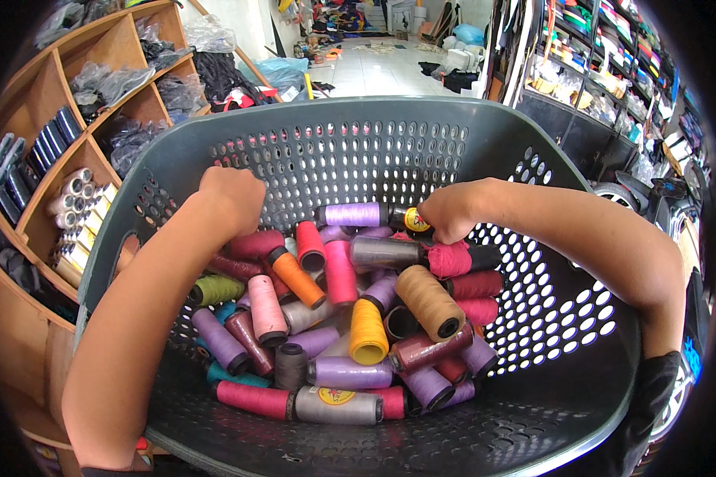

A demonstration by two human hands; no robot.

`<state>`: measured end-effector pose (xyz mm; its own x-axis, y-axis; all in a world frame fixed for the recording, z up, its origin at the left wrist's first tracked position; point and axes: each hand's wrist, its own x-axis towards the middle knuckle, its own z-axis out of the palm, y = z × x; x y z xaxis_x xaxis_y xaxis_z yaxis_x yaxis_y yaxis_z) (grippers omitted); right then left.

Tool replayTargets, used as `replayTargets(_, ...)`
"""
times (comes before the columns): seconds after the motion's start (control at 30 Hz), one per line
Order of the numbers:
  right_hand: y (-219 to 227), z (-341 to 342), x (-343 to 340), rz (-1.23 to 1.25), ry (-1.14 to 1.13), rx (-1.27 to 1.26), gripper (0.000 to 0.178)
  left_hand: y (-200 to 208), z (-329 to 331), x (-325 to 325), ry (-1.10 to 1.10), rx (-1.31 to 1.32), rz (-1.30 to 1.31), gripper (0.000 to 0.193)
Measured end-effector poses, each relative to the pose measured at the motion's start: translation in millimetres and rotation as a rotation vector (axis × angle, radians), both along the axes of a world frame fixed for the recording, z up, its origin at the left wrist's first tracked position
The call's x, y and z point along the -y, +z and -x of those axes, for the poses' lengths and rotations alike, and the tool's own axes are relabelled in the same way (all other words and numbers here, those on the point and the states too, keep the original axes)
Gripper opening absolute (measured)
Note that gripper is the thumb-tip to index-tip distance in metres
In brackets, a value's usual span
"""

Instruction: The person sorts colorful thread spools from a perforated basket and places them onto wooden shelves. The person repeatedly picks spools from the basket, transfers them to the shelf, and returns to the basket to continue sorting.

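Observation:
A large dark grey perforated plastic basket (pixel 294 114) holds a heap of thread spools in many colours. My right hand (pixel 456 209) is closed at the far right of the heap, its fingers on a black thread spool (pixel 406 218) with a yellow label. Beside that lies a lilac spool (pixel 352 215). My left hand (pixel 235 200) is curled shut above a maroon spool (pixel 256 244) at the heap's far left; its fingertips are hidden. Nearer the middle lie an orange spool (pixel 297 277), a yellow spool (pixel 368 332) and a tan spool (pixel 429 302).
Wooden shelves (pixel 71 60) with plastic-wrapped goods and white rolls (pixel 79 199) stand close on the left. Dark racks (pixel 573 103) full of colourful items line the right, with a wheel (pixel 612 193) below. Beyond the basket, a white tiled floor (pixel 374 71) has scattered items along it.

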<state>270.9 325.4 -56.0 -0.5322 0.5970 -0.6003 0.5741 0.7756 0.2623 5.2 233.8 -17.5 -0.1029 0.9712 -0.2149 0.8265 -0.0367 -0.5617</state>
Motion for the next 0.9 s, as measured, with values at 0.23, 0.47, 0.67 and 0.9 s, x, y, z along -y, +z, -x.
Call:
replayTargets(0.23, -7, -8, -7, 0.050, 0.033, 0.047, 0.031, -4, -8, 5, -0.021, 0.150, 0.017, 0.031)
replayTargets(0.47, -57, -30, -56, 0.209, 0.011, 0.109, 0.029, -40, -75, 33, -0.270, 0.235, 0.335, 0.044)
replayTargets(0.67, -49, -35, -48, 0.378, -0.323, 0.044, 0.043, -55, -104, 61, -0.385, 0.510, 0.501, 0.050)
replayTargets(0.9, -43, -22, -26, 0.405, -0.475, 0.037, 0.068, -60, -101, 66, -0.437, 0.441, 0.535, 0.051)
